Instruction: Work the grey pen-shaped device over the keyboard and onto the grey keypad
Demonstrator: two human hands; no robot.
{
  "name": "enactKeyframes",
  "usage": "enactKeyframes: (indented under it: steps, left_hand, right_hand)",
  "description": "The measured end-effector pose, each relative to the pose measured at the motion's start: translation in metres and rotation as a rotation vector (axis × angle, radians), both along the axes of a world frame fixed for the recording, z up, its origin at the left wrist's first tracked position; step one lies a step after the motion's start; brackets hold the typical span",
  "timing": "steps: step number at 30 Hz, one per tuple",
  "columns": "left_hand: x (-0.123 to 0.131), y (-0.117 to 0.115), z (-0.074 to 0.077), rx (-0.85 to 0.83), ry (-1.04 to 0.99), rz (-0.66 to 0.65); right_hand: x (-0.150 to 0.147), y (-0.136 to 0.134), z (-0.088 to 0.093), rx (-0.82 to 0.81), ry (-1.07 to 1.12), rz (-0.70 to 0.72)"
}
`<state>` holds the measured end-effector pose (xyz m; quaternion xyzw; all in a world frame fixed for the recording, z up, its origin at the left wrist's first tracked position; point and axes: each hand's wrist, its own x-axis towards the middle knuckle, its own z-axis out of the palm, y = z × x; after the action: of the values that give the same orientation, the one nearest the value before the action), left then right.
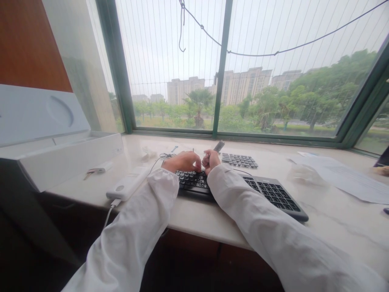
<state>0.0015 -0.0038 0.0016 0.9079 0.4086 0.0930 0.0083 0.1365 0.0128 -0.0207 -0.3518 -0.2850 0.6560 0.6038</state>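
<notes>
A black keyboard (280,195) lies on the white counter below both hands. Its right part shows bare key sockets, while keycaps sit on its left part. My right hand (210,159) is closed around a slim tool with a dark handle (219,146), which sticks up and to the right; its working end is hidden. Close beside it, my left hand (182,161) is over the keys with its fingers curled and bent down. Whatever those fingertips hold is too small to make out. Loose black keycaps (239,160) lie in rows behind the keyboard.
On the left are an open white box (75,158), a white power bank (127,184) with a cable, and a small white object (101,167). A dark cord (167,155) lies near my left hand. Clear plastic (306,174) and paper sheets (349,178) lie right, windows behind.
</notes>
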Motion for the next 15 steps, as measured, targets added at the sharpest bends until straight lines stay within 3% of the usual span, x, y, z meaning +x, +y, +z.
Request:
enactKeyframes:
  steps: [15]
  left_hand:
    - [0.0,-0.001,0.002,-0.005,-0.015,0.021]
  right_hand:
    - [-0.003,0.016,-0.005,-0.107,-0.049,-0.003]
